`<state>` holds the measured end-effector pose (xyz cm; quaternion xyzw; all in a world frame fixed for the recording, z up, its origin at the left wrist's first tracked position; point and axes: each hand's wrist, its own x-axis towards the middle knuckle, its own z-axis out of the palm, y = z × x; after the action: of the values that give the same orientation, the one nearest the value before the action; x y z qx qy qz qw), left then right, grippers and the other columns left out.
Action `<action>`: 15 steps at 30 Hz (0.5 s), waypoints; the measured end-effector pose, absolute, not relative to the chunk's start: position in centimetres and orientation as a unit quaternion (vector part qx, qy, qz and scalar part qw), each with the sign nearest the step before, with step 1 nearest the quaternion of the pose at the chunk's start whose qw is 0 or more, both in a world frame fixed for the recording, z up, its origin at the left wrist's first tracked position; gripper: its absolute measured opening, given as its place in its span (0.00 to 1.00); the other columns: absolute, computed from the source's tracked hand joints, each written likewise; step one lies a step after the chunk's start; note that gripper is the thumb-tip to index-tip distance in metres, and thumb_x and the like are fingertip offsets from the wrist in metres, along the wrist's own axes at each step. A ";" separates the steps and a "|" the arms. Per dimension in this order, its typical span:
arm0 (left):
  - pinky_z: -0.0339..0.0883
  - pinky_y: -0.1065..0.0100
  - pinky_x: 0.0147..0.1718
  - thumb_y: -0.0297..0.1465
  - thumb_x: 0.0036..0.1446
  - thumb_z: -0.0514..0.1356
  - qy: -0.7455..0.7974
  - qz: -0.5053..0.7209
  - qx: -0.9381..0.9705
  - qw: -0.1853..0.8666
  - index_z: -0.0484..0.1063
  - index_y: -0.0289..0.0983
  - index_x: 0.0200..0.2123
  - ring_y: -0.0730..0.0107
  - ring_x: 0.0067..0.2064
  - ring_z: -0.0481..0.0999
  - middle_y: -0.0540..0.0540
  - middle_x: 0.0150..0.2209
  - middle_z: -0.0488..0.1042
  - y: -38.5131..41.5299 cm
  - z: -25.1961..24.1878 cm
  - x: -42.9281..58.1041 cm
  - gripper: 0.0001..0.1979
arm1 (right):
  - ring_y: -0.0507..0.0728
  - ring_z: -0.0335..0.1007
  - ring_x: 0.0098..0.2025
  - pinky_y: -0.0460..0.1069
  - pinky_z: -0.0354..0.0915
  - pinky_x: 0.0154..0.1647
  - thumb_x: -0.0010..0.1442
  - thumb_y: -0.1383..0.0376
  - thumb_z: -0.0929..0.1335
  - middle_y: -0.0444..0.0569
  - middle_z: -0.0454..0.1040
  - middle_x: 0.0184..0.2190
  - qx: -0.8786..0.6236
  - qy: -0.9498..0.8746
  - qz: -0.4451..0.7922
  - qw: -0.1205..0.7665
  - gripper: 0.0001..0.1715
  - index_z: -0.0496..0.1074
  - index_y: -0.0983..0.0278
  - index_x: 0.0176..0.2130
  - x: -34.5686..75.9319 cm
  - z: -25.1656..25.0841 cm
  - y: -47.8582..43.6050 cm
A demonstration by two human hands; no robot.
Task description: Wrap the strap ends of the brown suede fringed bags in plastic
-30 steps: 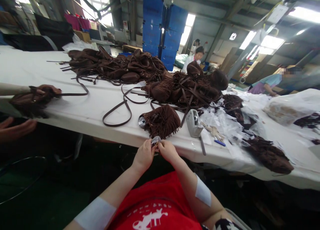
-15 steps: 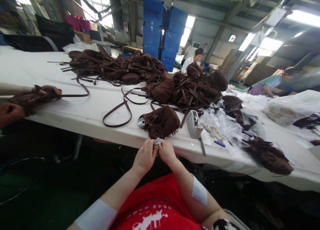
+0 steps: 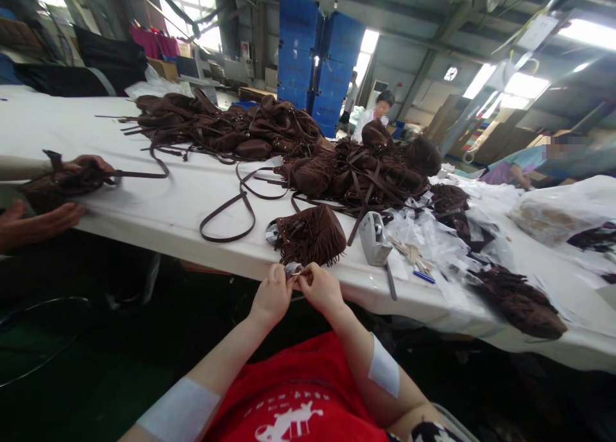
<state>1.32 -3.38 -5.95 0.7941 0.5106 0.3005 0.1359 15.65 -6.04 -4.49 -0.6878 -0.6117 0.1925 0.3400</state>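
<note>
My left hand and my right hand meet at the table's front edge, fingers pinched around a small greyish wrapped piece with a bit of gold-coloured metal showing. What exactly the piece is, I cannot make out. Just beyond my fingers lies a brown fringed bag, its opening to the left with grey-white stuffing showing. A long brown strap loops on the white table to the left of it.
Brown bags are heaped along the white table. A tape dispenser, a blue pen and crumpled white wrapping lie to the right. At the left, a co-worker's hands handle another bag. More people are behind the table.
My hands and the small piece have shifted slightly left, and my right fingers have changed their hold. The co-worker's lower hand has opened out beneath the bag at the left.
</note>
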 end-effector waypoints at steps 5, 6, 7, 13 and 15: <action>0.69 0.61 0.35 0.36 0.60 0.54 0.513 0.401 0.665 0.366 0.66 0.36 0.32 0.58 0.35 0.74 0.40 0.34 0.71 -2.2 -5.7 0.7 0.10 | 0.53 0.67 0.29 0.46 0.56 0.31 0.58 0.59 0.67 0.46 0.74 0.25 -0.673 -0.627 0.182 0.348 0.11 0.71 0.63 0.30 16.2 -4.6 -6.1; 0.69 0.63 0.32 0.39 0.60 0.52 0.510 0.408 0.634 0.415 0.67 0.35 0.32 0.61 0.32 0.73 0.41 0.31 0.72 -1.9 -5.9 0.5 0.13 | 0.52 0.66 0.26 0.46 0.55 0.29 0.59 0.56 0.66 0.46 0.72 0.22 -0.672 -0.609 0.234 0.351 0.15 0.70 0.64 0.27 16.2 -5.1 -6.0; 0.68 0.64 0.28 0.41 0.61 0.51 0.505 0.410 0.603 0.462 0.68 0.35 0.32 0.63 0.29 0.72 0.43 0.29 0.72 -1.7 -6.0 0.3 0.16 | 0.51 0.64 0.23 0.45 0.55 0.26 0.61 0.52 0.64 0.46 0.70 0.19 -0.666 -0.584 0.306 0.350 0.21 0.70 0.64 0.26 16.1 -5.7 -5.9; 0.63 0.73 0.24 0.48 0.49 0.63 0.426 0.435 0.408 0.680 0.71 0.32 0.38 0.74 0.26 0.69 0.44 0.30 0.74 -2.2 -6.9 0.4 0.24 | 0.47 0.56 0.15 0.42 0.48 0.17 0.63 0.46 0.61 0.42 0.68 0.19 -0.450 -0.280 0.719 0.451 0.27 0.70 0.66 0.34 13.7 -8.6 -5.3; 0.62 0.74 0.24 0.48 0.48 0.64 0.424 0.435 0.402 0.685 0.72 0.32 0.37 0.75 0.26 0.69 0.45 0.29 0.74 -2.6 -7.1 0.6 0.25 | 0.45 0.55 0.16 0.41 0.48 0.17 0.61 0.51 0.65 0.40 0.65 0.17 -0.388 -0.180 0.737 0.522 0.21 0.67 0.66 0.28 12.8 -8.7 -5.0</action>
<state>0.61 -2.57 -7.15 0.4018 0.4241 0.4345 0.6855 12.80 -5.01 -8.68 -0.3882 -0.1804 0.7374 0.5224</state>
